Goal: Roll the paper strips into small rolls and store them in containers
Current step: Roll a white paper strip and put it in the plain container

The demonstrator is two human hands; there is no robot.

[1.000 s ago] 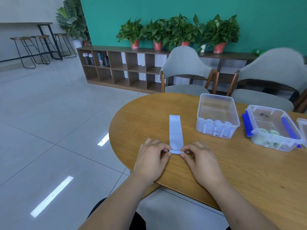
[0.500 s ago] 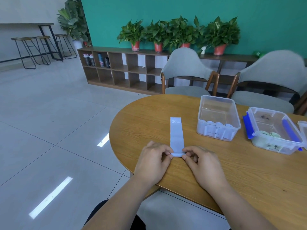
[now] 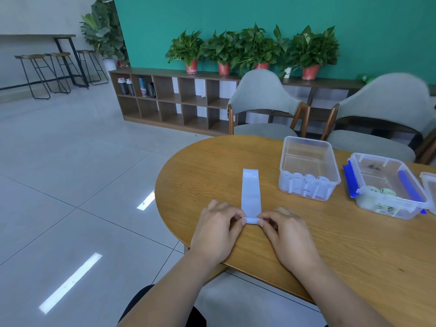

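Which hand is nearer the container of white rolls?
Right. The right hand lies nearer the person, left of the container; the left hand farther left, beyond the strip.

The tabletop (image 3: 200, 166) lies open on my left and ahead beyond the paper strip (image 3: 251, 192). On my right the clear container (image 3: 306, 159) stands in the way, the blue-latched container (image 3: 382, 175) just past it; bare wood runs on my side of both.
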